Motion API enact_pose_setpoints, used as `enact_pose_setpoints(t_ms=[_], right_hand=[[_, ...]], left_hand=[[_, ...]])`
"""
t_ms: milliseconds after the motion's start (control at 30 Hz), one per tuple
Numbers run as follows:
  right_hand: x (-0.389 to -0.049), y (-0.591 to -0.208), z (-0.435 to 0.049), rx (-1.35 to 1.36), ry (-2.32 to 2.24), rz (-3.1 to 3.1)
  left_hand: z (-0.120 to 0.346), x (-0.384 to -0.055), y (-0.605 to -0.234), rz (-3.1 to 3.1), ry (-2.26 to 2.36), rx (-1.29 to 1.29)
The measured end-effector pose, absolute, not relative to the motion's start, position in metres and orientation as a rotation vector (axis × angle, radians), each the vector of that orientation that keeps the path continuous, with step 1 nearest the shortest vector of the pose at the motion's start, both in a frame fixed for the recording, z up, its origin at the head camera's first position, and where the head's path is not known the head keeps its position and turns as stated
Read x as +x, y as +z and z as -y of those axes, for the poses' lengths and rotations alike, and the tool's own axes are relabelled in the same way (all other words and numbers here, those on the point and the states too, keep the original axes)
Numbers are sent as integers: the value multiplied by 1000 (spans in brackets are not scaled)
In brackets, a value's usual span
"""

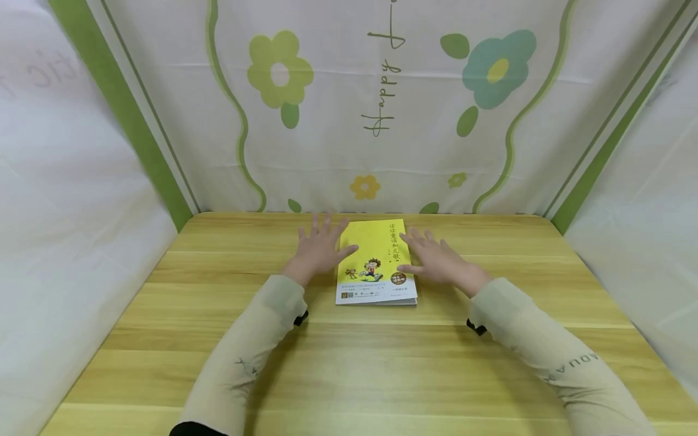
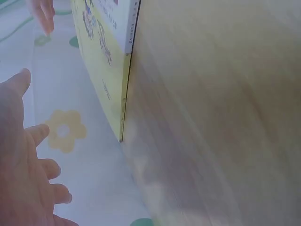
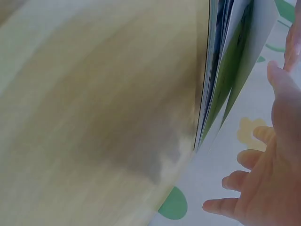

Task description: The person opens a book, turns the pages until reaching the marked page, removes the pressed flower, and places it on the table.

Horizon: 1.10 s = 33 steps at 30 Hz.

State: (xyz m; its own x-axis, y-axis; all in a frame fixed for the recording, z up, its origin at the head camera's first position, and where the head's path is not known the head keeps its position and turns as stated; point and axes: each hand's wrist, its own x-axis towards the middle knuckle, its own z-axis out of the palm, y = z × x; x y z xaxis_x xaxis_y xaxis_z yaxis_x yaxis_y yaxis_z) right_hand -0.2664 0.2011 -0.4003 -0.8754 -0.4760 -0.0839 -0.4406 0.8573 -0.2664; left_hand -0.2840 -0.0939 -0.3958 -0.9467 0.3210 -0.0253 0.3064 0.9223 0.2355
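Note:
A thin yellow-and-white book with a cartoon child on its cover lies on the wooden table, its cover slightly lifted on the right side. My left hand is spread at the book's left edge, the thumb reaching over the cover. On the opposite side my right hand is spread too, with thumb and index finger over the right edge. Both wrist views show a gap between the hands and the book. In the left wrist view the spine faces my left hand; page edges face the right one.
The wooden tabletop stretches toward me and to both sides of the book. A white curtain with printed flowers hangs along the table's far edge. White fabric panels with green bands stand at the left and right.

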Motion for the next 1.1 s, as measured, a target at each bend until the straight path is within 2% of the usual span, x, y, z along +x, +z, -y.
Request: enact_pose_setpoints(t_ms=[633, 1100], right_hand=[[-246, -400, -198, -892, -323, -2753], [-239, -401, -198, -915, -293, -2655]], left_hand=[[88, -264, -398, -2943, 244, 732], [74, -247, -397, -2805, 182, 843]])
